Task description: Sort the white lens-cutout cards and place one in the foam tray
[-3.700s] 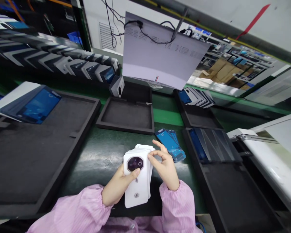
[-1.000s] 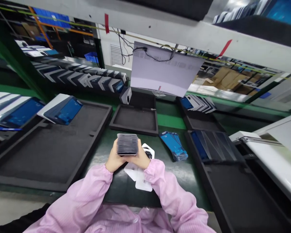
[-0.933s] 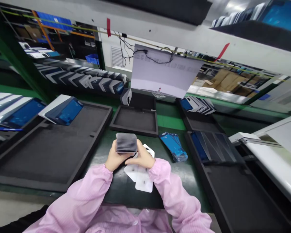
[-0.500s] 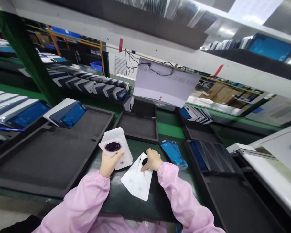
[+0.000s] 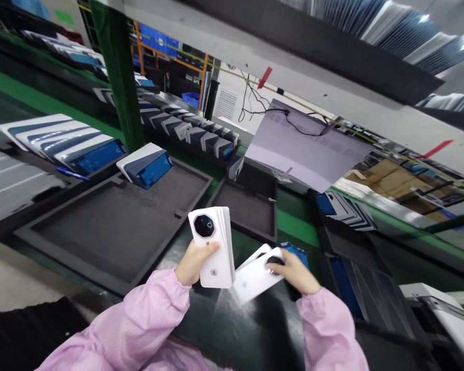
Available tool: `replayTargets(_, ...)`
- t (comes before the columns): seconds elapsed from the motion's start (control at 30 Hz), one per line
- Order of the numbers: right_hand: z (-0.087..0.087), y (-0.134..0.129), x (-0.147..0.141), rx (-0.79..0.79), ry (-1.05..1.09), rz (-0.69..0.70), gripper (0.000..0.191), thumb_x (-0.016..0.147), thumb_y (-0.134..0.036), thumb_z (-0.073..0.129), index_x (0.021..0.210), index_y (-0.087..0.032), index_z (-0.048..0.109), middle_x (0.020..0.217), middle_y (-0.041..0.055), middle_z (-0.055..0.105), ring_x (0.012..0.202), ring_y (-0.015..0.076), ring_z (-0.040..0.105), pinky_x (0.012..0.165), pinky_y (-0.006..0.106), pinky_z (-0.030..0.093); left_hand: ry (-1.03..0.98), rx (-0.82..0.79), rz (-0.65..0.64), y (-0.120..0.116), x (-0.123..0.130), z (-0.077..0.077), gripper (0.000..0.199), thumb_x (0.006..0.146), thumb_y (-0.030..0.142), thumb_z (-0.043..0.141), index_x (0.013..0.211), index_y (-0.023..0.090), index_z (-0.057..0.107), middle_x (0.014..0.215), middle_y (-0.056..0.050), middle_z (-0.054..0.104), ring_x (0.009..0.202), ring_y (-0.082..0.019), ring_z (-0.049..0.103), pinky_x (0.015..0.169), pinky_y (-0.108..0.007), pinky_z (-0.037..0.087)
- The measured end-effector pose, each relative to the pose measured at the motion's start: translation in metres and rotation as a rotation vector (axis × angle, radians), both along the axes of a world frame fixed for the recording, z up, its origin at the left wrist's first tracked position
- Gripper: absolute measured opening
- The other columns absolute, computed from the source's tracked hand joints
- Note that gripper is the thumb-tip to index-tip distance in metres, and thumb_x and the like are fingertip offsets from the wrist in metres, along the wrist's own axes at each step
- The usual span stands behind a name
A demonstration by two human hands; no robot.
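Note:
My left hand (image 5: 195,262) is closed on a small fanned stack of white phone back panels (image 5: 216,257), held upright; the front one shows a dark round camera area. To its right, my right hand (image 5: 296,270) grips white panels (image 5: 253,278) by the end with the dark camera area, fingers on top and thumb at the near side. These panels are slanted, their far end beside the left stack's lower edge. Blue film-covered pieces (image 5: 299,253) lie just behind my right hand, partly hidden by it.
A large black tray (image 5: 112,232) lies at left, with a stack of blue-faced panels (image 5: 150,167) on its far edge. A smaller black tray (image 5: 247,206) stands ahead. Right-hand trays hold dark blue sheets (image 5: 348,288) and white-edged panels (image 5: 350,211). A shelf beam (image 5: 294,67) crosses overhead.
The view has turned and tilted. The left stack now stands more upright with its camera area facing me. The right hand's panels have swung from pointing down toward me to pointing left.

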State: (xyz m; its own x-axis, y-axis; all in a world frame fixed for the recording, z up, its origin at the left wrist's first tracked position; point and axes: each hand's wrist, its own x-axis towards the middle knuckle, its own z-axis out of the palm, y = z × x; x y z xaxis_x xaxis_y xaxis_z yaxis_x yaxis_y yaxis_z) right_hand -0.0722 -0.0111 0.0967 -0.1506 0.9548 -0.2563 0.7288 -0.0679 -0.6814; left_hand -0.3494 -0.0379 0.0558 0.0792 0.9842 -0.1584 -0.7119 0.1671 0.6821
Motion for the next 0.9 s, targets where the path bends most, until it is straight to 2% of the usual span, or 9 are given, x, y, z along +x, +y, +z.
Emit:
replayTargets(0.1, 0.022, 0.037, 0.018, 0.234, 0.172, -0.289, 0.034, 0.064, -0.037, 0.07, 0.088, -0.015, 0.06, 0.086, 0.0054, 0.068, 0.078, 0.0206, 0.063, 0.07, 0.032, 0.049, -0.107, -0.063, -0.072, 0.0, -0.004, 0.001, 0.038, 0.062, 0.032, 0.078, 0.092, 0.014, 0.062, 0.084, -0.007, 0.072, 0.077, -0.024, 0.068, 0.069, -0.034, 0.054)
replayTargets(0.17, 0.024, 0.067, 0.017, 0.305, 0.22, -0.446, 0.039, 0.065, -0.038, 0.069, 0.094, -0.015, 0.059, 0.091, 0.0072, 0.068, 0.079, 0.021, 0.064, 0.066, 0.031, 0.052, -0.138, -0.095, -0.096, -0.001, -0.004, -0.001, 0.04, 0.062, 0.034, 0.078, 0.093, 0.015, 0.062, 0.082, -0.007, 0.072, 0.076, -0.024, 0.068, 0.07, -0.034, 0.054)
replayTargets(0.33, -0.003, 0.131, -0.014, 0.27, 0.142, -0.574, 0.033, 0.068, -0.033, 0.065, 0.092, -0.011, 0.058, 0.085, 0.0116, 0.068, 0.072, 0.0213, 0.065, 0.054, 0.03, 0.053, -0.148, -0.062, -0.167, -0.002, -0.003, -0.006, 0.054, 0.055, 0.039, 0.081, 0.099, 0.015, 0.062, 0.081, -0.008, 0.072, 0.075, -0.025, 0.068, 0.069, -0.035, 0.055)
replayTargets(0.47, -0.013, 0.143, -0.033, 0.314, 0.045, -0.597, 0.045, 0.058, -0.027, 0.074, 0.096, -0.01, 0.058, 0.096, 0.0172, 0.065, 0.091, 0.0284, 0.062, 0.072, 0.038, 0.054, -0.111, 0.033, -0.252, -0.005, -0.003, -0.009, 0.059, 0.053, 0.04, 0.082, 0.102, 0.015, 0.061, 0.08, -0.008, 0.071, 0.075, -0.026, 0.068, 0.068, -0.035, 0.054)
replayTargets(0.57, -0.005, 0.123, -0.043, 0.424, 0.003, -0.58, 0.058, 0.06, -0.025, 0.073, 0.111, -0.008, 0.052, 0.127, 0.0251, 0.048, 0.121, 0.0366, 0.043, 0.095, 0.049, 0.041, -0.014, 0.107, -0.298, -0.008, -0.002, -0.011, 0.055, 0.055, 0.041, 0.081, 0.099, 0.015, 0.06, 0.081, -0.008, 0.071, 0.074, -0.025, 0.067, 0.062, -0.032, 0.054)
replayTargets(0.63, 0.0, 0.092, -0.053, 0.511, 0.059, -0.517, 0.058, 0.07, -0.03, 0.066, 0.122, -0.012, 0.046, 0.139, 0.0212, 0.036, 0.131, 0.0335, 0.031, 0.102, 0.048, 0.034, 0.119, 0.136, -0.257, -0.01, 0.002, -0.011, 0.052, 0.054, 0.037, 0.082, 0.095, 0.015, 0.059, 0.082, -0.007, 0.07, 0.073, -0.023, 0.067, 0.061, -0.03, 0.053)
replayTargets(0.73, 0.001, 0.027, -0.073, 0.565, 0.528, -0.197, 0.06, 0.083, -0.042, 0.051, 0.135, -0.022, 0.03, 0.135, 0.0141, 0.044, 0.122, 0.0259, 0.047, 0.098, 0.045, 0.041, 0.376, 0.149, -0.139, -0.013, 0.016, -0.006, 0.049, 0.054, 0.03, 0.082, 0.093, 0.016, 0.056, 0.085, -0.006, 0.069, 0.08, -0.023, 0.066, 0.071, -0.032, 0.053)
replayTargets(0.8, -0.005, -0.014, -0.087, 0.443, 0.767, 0.022, 0.086, 0.071, -0.044, 0.068, 0.14, -0.028, 0.019, 0.134, 0.0111, 0.046, 0.12, 0.0266, 0.049, 0.096, 0.044, 0.044, 0.505, 0.182, -0.121, -0.014, 0.032, -0.004, 0.055, 0.057, 0.029, 0.08, 0.102, 0.016, 0.051, 0.093, -0.008, 0.069, 0.085, -0.024, 0.066, 0.077, -0.037, 0.053)
replayTargets(0.9, -0.023, -0.053, -0.097, 0.5, 0.798, -0.13, 0.098, 0.058, -0.032, 0.08, 0.138, -0.028, 0.023, 0.135, 0.0102, 0.044, 0.121, 0.0268, 0.049, 0.099, 0.043, 0.042, 0.674, 0.324, -0.108, -0.014, 0.058, -0.01, 0.069, 0.062, 0.028, 0.076, 0.12, 0.019, 0.04, 0.107, -0.009, 0.064, 0.093, -0.025, 0.064, 0.084, -0.042, 0.05)
